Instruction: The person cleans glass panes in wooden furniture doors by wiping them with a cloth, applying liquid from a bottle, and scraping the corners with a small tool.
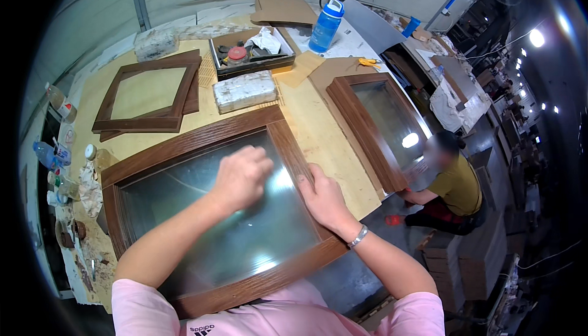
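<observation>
A brown wooden frame with a glass pane [226, 238] lies in front of me, partly over the worktable. My left hand [245, 175] is closed in a fist over the upper part of the glass; anything inside its fingers is hidden. At the frame's right side, my right hand [324, 198] grips the wooden rail, thumb on top and fingers at the outer edge. A silver bracelet [358, 236] circles my right wrist. Just beyond the far rail sits a whitish wrapped block [245, 91].
Behind are stacked empty frames [105, 110], an open box of odds and ends [218, 71] and a blue bottle [326, 26]. More glazed frames [358, 129] are piled at right, near a crouching person [459, 186]. Several plastic bottles [46, 154] line the left edge.
</observation>
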Tool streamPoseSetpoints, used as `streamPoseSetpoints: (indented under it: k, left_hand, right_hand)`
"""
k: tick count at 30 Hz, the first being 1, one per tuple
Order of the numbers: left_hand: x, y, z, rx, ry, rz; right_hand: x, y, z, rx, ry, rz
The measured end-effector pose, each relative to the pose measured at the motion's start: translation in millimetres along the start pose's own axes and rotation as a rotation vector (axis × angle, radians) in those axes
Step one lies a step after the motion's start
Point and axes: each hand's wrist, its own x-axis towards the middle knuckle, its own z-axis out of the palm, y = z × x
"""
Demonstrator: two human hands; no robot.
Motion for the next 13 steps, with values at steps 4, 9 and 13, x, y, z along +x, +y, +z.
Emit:
streamPoseSetpoints:
  k: [4,9,13]
  left_hand:
    - [12,-22,4,0.105,0.197,-0.135]
    - [6,2,5,0.091,0.057,-0.029]
    - [5,-11,-4,0.037,0.084,-0.156]
  right_hand:
    - [1,3,3,0.116,0.032,-0.005]
    - [0,9,4,0.201,0.098,-0.041]
    - [-2,21,7,0.214,0.095,-0.003]
